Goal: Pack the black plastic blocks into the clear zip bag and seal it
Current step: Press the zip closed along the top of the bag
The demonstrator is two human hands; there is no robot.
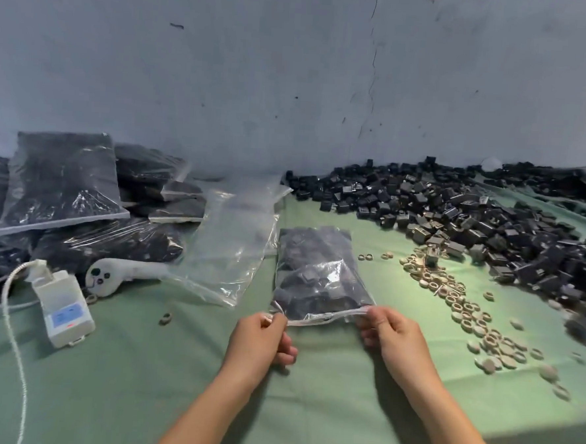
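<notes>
**Q:** Where is the bag?

**A:** The bag [319,275] lies flat on a green cloth [173,369], near the middle, straight in front of the person. It is stuffed with blocks [317,254]. Its zip edge [323,318] is the end nearest the person.

**Q:** What are the hands doing?

**A:** Both are at that edge, one at each corner. The left hand [257,339] pinches the left corner between thumb and curled fingers [272,320]. The right hand [394,338] pinches the right corner the same way, fingers [371,316] bent round the plastic. The edge stretches between the two hands, and the rest of the bag lies beyond the fingertips, away from the person.

**Q:** Is the zip closed?

**A:** I cannot tell, because the strip is too blurred.

**Q:** What else is on the cloth?

**A:** To the right is a heap [456,225] of loose black blocks, with pale rings [458,300] scattered between it and the bag. Just left of the bag lies an empty bag [235,242]. Further left, filled bags [64,187] are stacked against the wall [293,84]. In front of them is a white box [63,307] with a cord [14,325].
</notes>
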